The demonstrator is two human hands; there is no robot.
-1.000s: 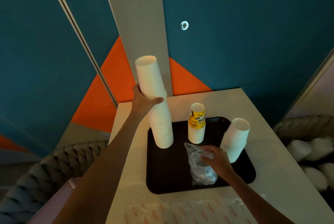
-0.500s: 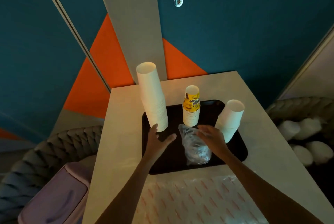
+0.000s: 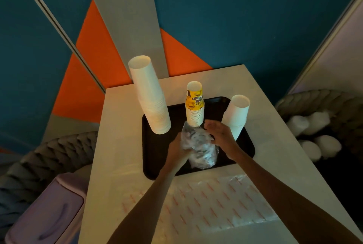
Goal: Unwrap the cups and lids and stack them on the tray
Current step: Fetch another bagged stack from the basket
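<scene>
On the black tray (image 3: 155, 157), the plastic-wrapped lids (image 3: 198, 149) lie between both hands. The left hand (image 3: 176, 149) has left the tall white cup stack (image 3: 151, 98) and now grips the wrap's left side, while the right hand (image 3: 222, 133) still pinches its top.

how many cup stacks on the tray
3. A tall white stack at the tray's far left corner, a yellow-topped stack at the far middle, a short white stack by the right edge. The plastic bag may hide more.
</scene>
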